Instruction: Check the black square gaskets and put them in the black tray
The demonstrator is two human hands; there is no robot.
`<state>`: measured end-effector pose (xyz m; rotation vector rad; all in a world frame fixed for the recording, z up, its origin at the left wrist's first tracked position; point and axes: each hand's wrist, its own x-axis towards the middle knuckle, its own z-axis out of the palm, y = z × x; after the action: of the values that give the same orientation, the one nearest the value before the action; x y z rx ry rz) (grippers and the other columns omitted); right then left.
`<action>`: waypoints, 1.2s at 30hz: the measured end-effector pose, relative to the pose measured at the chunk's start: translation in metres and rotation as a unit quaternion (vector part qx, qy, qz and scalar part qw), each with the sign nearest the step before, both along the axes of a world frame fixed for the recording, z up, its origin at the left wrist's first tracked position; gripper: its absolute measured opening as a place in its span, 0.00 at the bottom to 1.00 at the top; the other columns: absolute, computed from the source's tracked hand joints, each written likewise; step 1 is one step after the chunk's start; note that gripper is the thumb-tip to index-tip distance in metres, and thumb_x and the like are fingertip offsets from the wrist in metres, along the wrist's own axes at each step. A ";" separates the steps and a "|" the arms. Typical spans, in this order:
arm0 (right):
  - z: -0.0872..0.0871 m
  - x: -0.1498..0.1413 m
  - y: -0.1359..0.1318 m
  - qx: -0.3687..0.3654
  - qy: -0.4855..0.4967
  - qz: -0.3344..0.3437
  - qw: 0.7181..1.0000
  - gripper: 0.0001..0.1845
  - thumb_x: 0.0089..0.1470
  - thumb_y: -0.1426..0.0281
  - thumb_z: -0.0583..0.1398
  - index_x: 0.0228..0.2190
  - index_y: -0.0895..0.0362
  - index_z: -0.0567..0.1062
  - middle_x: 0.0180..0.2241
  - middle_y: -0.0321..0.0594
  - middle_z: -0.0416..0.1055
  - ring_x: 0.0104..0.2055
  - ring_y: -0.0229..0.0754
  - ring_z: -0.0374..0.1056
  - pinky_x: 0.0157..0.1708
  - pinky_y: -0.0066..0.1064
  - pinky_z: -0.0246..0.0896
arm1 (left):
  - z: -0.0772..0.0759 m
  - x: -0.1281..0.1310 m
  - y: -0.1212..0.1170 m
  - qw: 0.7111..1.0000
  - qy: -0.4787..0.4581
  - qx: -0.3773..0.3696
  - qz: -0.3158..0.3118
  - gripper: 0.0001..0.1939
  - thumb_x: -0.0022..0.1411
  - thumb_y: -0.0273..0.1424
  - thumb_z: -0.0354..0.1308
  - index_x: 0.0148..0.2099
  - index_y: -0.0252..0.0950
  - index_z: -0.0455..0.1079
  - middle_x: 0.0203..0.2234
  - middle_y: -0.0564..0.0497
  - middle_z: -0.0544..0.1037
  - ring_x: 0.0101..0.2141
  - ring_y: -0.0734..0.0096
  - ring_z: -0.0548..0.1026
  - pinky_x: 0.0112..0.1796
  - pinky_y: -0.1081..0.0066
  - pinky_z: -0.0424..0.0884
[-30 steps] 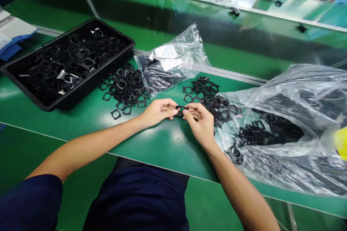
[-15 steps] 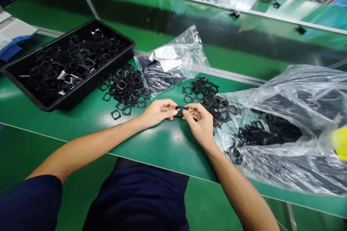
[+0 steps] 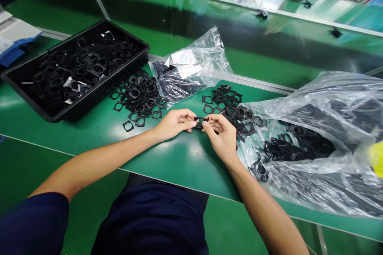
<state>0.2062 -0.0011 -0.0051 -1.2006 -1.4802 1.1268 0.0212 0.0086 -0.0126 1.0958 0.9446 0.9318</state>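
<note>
Hands barely shifted, small black gasket pinched between them

Hands sit almost where they were half a second earlier; only the head view has drifted slightly. Left hand [image 3: 175, 123] is curled, thumb and fingertips closed on one edge of a black square gasket [image 3: 200, 120]. Right hand [image 3: 220, 135] is curled likewise on the opposite edge, so the piece is held between them over the green tabletop [image 3: 179, 159]. Gripping from both sides seems to keep the thin part steady and in sight; its material can't be told at this size. Ahead of the left hand lies a loose pile of matching gaskets [image 3: 140, 95], and ahead of the right hand a second pile [image 3: 229, 105], both placed within easy reach, it seems. Farther left, a black plastic tray [image 3: 101, 89] holds more. A labelled clear poly bag [image 3: 182, 83] lies between the piles; a large clear bag [image 3: 314, 99] slumps open right of the right hand.
</note>
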 end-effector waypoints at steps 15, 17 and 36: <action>0.001 -0.002 -0.002 0.013 0.007 -0.008 1.000 0.09 0.56 0.62 0.66 0.35 0.55 0.75 0.28 0.35 0.73 0.28 0.36 0.71 0.32 0.30 0.71 | -0.006 0.002 -0.002 0.998 -0.012 0.035 0.049 0.15 0.53 0.36 0.70 0.37 0.32 0.75 0.26 0.52 0.78 0.23 0.78 0.73 0.27 0.75 0.72; 0.001 -0.002 -0.002 0.018 0.004 -0.010 1.000 0.09 0.56 0.63 0.66 0.35 0.54 0.75 0.29 0.35 0.73 0.28 0.37 0.71 0.33 0.31 0.71 | -0.007 0.003 -0.002 0.997 -0.009 0.046 0.064 0.14 0.53 0.36 0.70 0.38 0.32 0.75 0.26 0.52 0.78 0.23 0.79 0.73 0.27 0.76 0.72; 0.005 0.003 -0.005 0.090 -0.049 0.019 0.995 0.05 0.60 0.66 0.63 0.35 0.54 0.77 0.31 0.37 0.71 0.26 0.37 0.70 0.30 0.32 0.71 | -0.001 0.002 -0.008 0.984 0.022 0.173 0.046 0.13 0.62 0.40 0.65 0.37 0.34 0.71 0.24 0.56 0.72 0.22 0.81 0.70 0.24 0.79 0.68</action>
<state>0.2093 -0.0061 -0.0001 -1.1200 -1.6472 0.9484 0.0235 0.0001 -0.0140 1.3794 0.8949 1.1813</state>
